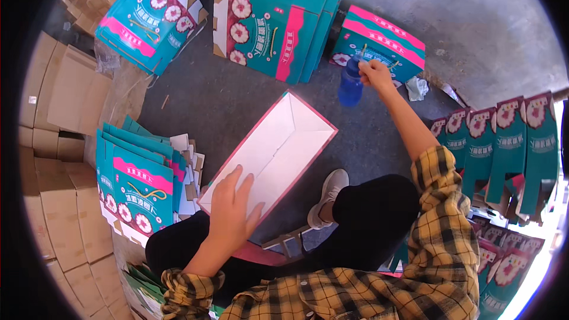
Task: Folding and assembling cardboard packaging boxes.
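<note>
Holding a blue bottle (351, 88) by its narrow top in the right hand (373, 74), fingers curled round it. Resting the left hand (229, 208) on the near end of a white-faced box (269, 151) with red edges, fingers spread wide, gripping nothing. White side up, slanting from near the left knee toward the bottle.

Could drop the bottle, from pinching only its top. Could bump it on the teal box (372, 53) close by, from having little room there. Could slide or tip the white-faced box, from pressing one end and not holding its sides. Could bend its middle seam, from pushing too hard.

Big pale letters on the pink bands of the teal box and the flat card piles (261, 41). Round flower-like pictures there too. Not a word to spot on the white face. Too blurry to tell about any bottle label.
</note>
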The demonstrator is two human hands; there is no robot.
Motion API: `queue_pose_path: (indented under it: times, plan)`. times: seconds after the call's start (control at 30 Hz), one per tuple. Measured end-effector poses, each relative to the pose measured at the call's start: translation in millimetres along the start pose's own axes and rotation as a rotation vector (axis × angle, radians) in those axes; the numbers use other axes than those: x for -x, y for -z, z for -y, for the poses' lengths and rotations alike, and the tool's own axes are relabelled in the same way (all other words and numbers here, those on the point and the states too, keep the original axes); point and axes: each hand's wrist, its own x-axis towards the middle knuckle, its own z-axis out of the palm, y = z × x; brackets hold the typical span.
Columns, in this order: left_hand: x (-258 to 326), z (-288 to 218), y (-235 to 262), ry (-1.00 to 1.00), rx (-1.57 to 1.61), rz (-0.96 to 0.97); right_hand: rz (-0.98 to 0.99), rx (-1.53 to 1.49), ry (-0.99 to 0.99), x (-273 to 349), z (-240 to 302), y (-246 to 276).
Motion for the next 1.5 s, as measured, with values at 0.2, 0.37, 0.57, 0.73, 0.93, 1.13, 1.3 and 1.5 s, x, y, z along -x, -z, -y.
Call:
queue_pose_path:
  times: [0.2, 0.37, 0.57, 0.73, 0.93, 1.13, 1.3, 1.5]
  plan:
    - [0.8, 13.1, 6.1, 0.054, -0.054, 0.051, -0.049, -0.005, -0.110, -82.1, -57.1, -47.1]
    - [-0.3, 22.5, 6.7, 0.108, -0.023, 0.077, -0.041, -0.022, -0.160, -105.1, -89.6, -60.4]
    - [13.7, 25.2, 16.2, 0.130, -0.050, 0.042, 0.030, -0.060, -0.179, -84.0, -62.1, -63.5]
    - [21.6, 30.0, 13.7, 0.116, -0.069, -0.055, 0.113, 0.131, -0.125, -38.8, -8.9, -17.9]
    - [42.8, 45.7, 19.2, 0.243, -0.027, -0.226, 0.736, 0.423, 0.141, 63.3, 98.2, -43.7]
    - [70.5, 86.3, -28.0, 0.471, 0.324, -0.390, 0.595, 0.592, 0.185, 88.7, 68.1, -79.6]
    - [103.2, 122.0, -73.1, 0.673, 0.528, -0.428, 0.606, 0.504, 0.149, 110.5, 41.2, -102.8]
    - [98.5, 132.0, -87.6, 0.815, 0.656, -0.272, 0.492, 0.515, 0.175, 127.2, 41.6, -96.6]
